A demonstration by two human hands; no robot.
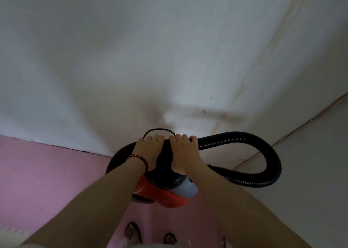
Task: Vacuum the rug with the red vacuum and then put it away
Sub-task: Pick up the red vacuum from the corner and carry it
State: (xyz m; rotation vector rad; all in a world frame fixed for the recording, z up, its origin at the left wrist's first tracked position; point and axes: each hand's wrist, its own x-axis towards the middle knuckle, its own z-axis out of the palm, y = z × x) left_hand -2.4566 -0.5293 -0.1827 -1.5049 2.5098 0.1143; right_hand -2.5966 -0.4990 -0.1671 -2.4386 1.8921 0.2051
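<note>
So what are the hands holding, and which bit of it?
Both hands hold the red vacuum. The left hand and right hand grip its black top, fingers curled over it, next to where the hose joins.

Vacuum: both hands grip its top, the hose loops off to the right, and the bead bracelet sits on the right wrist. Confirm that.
Wrong on one point: the bracelet is on the left wrist, as the head view shows. The rest holds: left hand and right hand grip the vacuum on top, and the hose loops right.
</note>
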